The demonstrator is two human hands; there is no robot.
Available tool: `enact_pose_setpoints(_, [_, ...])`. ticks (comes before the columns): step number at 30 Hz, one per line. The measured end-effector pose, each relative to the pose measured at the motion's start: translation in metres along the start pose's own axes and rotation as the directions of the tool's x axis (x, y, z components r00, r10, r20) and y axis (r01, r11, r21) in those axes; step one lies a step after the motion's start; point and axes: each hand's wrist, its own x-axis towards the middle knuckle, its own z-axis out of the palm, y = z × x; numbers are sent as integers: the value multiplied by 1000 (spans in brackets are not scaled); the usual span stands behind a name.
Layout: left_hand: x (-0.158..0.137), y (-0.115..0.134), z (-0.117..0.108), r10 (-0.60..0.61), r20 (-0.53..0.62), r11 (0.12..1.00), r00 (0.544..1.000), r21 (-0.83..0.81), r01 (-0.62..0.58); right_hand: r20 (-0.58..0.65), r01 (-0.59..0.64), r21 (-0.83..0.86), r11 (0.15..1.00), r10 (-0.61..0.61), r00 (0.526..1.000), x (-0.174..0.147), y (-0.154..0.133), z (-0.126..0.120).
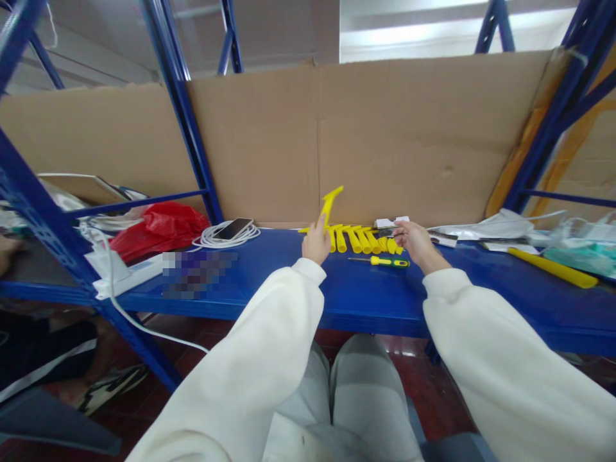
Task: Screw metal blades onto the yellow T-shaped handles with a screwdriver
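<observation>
— Pinching a yellow handle (327, 212) in the left hand (316, 242), tilted, with its crosspiece (333, 194) up, above the blue table (366, 292). And with the right hand (418, 242)?

— Curled in close to a white packet (384, 224). Can't tell whether pinching it or only passing in front.

— At which step, then?

— Probably working on one piece apart from a row of similar yellow pieces (355, 240), mostly between the hands, with a screwdriver (389, 262) just in front.

— Needed for the next move?

— Likely a steady left grip and care not to disturb the row.
</observation>
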Motion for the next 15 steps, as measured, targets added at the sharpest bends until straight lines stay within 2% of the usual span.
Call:
enact_pose_setpoints(2, [5,-10,-2,-191,-45,981,981,-29,190,4,1,-43,999,0,1000,-1,1,1])
enact_pose_setpoints(5, [8,-21,-2,-327,-28,944,945,-65,325,11,9,-82,997,-8,1000,-1,3,2])
enact_pose_setpoints(8, [9,-27,2,-349,26,934,937,-71,350,15,16,-108,994,-15,1000,-2,3,2])
enact_pose_setpoints(15, [16,-37,17,-310,126,948,942,-29,316,46,34,-148,988,-28,999,-4,6,1])
